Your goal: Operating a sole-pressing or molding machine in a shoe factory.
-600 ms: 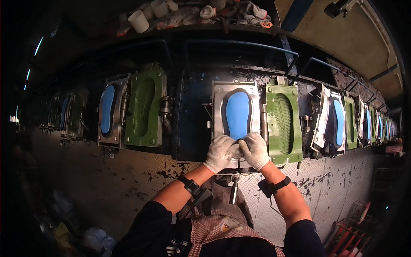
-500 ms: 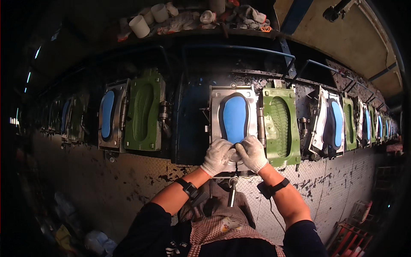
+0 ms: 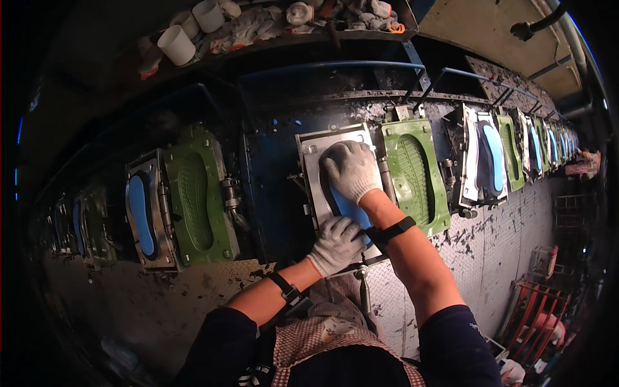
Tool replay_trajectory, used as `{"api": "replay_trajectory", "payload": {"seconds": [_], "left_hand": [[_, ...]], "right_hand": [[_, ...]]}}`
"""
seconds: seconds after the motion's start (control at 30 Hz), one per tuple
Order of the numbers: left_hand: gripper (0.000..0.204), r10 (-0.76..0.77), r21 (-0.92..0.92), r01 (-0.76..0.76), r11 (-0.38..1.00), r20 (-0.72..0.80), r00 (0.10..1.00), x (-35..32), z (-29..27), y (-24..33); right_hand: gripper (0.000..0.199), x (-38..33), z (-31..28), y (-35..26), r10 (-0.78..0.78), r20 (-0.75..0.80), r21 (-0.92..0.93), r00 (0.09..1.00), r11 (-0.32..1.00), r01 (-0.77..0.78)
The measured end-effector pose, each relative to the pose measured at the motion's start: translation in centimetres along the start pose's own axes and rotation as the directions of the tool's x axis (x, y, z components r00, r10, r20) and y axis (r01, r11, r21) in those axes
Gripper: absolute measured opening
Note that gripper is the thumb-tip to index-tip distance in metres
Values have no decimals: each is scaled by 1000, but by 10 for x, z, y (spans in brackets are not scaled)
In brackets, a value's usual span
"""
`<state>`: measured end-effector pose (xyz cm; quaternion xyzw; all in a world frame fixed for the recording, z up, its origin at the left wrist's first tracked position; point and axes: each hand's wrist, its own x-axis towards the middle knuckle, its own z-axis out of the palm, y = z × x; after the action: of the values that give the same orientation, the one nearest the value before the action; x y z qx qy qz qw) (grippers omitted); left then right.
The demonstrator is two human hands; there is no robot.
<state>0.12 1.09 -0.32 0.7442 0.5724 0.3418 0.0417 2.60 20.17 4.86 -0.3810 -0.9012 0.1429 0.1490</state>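
In front of me a blue shoe sole piece (image 3: 348,208) with a dark border lies in a silver metal mould half (image 3: 312,149). My right hand (image 3: 352,170), in a whitish knit glove, rests palm down over the far end of the sole, covering it. My left hand (image 3: 337,246), gloved alike, lies across the near end, its fingers laid side by side and pointing right. Its thumb is hard to make out. Hinged to the right side of the mould is a green half (image 3: 435,155) with a ribbed sole-shaped hollow.
More moulds line the bench on both sides, including a green half (image 3: 219,240) with a blue sole (image 3: 140,213) on the left. Blue rails (image 3: 335,63) run behind. White cups (image 3: 176,45) and gloves sit on a shelf; a red rack (image 3: 535,316) stands lower right.
Both hands were together at the sole's near end. My right hand has moved away from me to its far end; my left hand has stayed near. The view has shifted and tilted.
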Motion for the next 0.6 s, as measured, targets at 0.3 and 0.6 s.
{"api": "replay_trajectory", "payload": {"seconds": [0.3,0.6], "left_hand": [[65,296,-293,-124,948,669,682,56,-22,-39],[68,237,-107,-240,965,748,620,65,-33,-26]], "right_hand": [[29,-286,-57,-23,630,661,571,408,-70,-818],[18,-265,-71,13,126,711,-102,692,992,-75]]}}
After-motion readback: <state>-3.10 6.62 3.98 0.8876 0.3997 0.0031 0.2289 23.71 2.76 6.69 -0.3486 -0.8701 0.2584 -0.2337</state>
